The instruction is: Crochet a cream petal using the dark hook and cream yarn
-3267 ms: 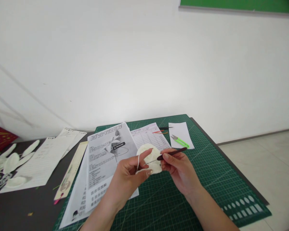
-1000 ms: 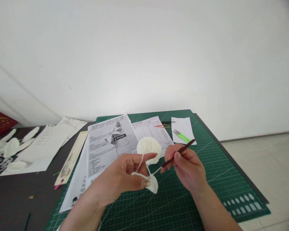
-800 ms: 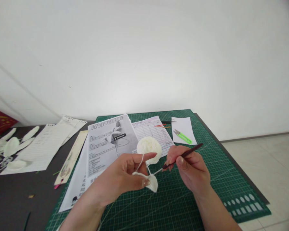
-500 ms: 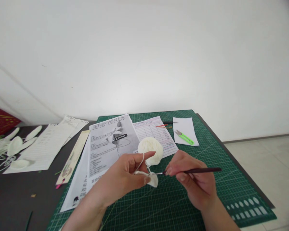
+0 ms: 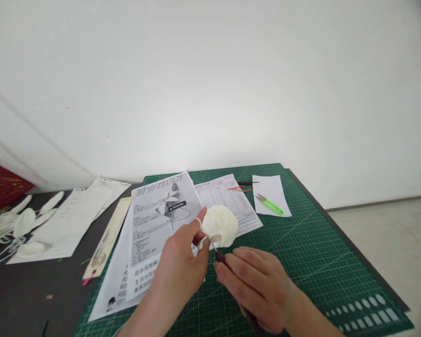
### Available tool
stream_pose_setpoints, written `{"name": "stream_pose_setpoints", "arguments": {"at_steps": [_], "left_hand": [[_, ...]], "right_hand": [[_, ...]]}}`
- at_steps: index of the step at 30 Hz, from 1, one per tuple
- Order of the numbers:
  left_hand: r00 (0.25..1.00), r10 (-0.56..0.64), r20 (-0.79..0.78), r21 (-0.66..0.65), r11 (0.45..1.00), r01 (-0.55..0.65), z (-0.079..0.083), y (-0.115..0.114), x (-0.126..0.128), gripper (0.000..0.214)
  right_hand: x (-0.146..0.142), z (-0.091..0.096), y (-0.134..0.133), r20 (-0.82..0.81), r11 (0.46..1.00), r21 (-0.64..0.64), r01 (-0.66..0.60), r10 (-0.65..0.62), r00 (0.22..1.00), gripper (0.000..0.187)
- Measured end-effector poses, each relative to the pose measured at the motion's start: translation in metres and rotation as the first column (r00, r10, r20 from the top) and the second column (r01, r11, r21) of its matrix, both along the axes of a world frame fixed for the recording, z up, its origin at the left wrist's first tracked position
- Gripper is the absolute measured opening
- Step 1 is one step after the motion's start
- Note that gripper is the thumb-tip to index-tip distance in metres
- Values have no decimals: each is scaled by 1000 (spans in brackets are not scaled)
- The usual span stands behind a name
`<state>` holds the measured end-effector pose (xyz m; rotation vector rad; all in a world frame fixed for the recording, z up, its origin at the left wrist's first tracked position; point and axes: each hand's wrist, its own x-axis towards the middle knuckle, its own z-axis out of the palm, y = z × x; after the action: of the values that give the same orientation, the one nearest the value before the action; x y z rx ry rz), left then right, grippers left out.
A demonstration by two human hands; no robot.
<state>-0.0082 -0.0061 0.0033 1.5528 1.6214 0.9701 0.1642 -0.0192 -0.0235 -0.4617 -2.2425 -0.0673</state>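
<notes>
My left hand (image 5: 185,255) pinches a small white crochet piece (image 5: 204,242), with white yarn looped over its raised index finger. In my right hand (image 5: 254,281) is a dark-handled crochet hook (image 5: 220,256), its metal shaft pointing up and left into the crochet piece. Part of the hook's handle is hidden under the fingers and shows again below the palm. Just behind both hands sits a ball of white yarn (image 5: 224,224), partly covered by the left fingertips. The exact stitch at the hook's tip is too small to make out.
A printed pattern sheet (image 5: 150,224) and a lined table sheet (image 5: 243,206) lie on the green cutting mat (image 5: 323,262). Green thread snips (image 5: 272,205) rest on white paper (image 5: 275,185). At left are white crocheted petals (image 5: 26,222), handwritten pages (image 5: 80,206) and a ruler-like bookmark (image 5: 107,236).
My right hand has turned over, swinging the hook from nearly level to steeply slanted. The crochet piece has tilted and moved slightly up and left with my left hand.
</notes>
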Motion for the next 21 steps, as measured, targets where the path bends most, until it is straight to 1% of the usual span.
{"name": "stream_pose_setpoints", "arguments": {"at_steps": [2,4,6,7,8,9,10,12,13,15,17,18,19,20,21], "left_hand": [[999,32,13,46,998,-32,1,-4,2,32],[997,48,57,61,997,-52,3,-6,4,25],[988,49,143,55,997,-58,3,-7,5,20],[978,43,205,43,998,-52,3,-7,5,17],[960,37,279,19,999,-44,3,-6,5,13],[931,30,365,-19,1000,-25,2,-4,4,12],[888,36,459,-66,998,-6,1,-3,4,16],[774,83,628,-168,985,30,-1,0,3,39],[719,110,686,-199,979,40,-1,1,3,48],[638,140,757,-235,970,66,-1,2,2,54],[598,156,786,-263,960,95,0,2,2,53],[592,158,790,-270,957,105,0,1,2,51],[602,155,783,-266,959,101,1,1,2,49],[630,145,763,-243,967,71,1,0,3,47],[676,132,725,-195,981,17,0,0,4,45]], "right_hand": [[0,-1,1,-16,1000,-8,11,-11,1000,34],[1,-5,2,-40,999,-33,10,-11,999,34],[3,-12,4,-80,997,-76,0,-6,997,34],[5,-15,5,-126,995,-95,-17,5,992,37],[6,-17,6,-169,990,-141,-24,0,986,39],[7,-18,6,-200,983,-182,-35,-2,980,42],[8,-18,7,-242,974,-220,-50,-5,970,44],[9,-16,8,-311,958,-273,-85,-5,950,43],[9,-15,9,-336,955,-280,-99,-1,942,41],[9,-12,9,-339,967,-235,-98,13,941,36],[8,-10,9,-288,992,-116,-46,11,958,30],[8,-9,9,-245,999,-48,-3,-9,969,29],[7,-9,8,-202,999,16,40,-36,979,28],[6,-8,6,-159,995,66,78,-66,985,27],[6,-8,5,-125,989,98,107,-95,988,27]]}}
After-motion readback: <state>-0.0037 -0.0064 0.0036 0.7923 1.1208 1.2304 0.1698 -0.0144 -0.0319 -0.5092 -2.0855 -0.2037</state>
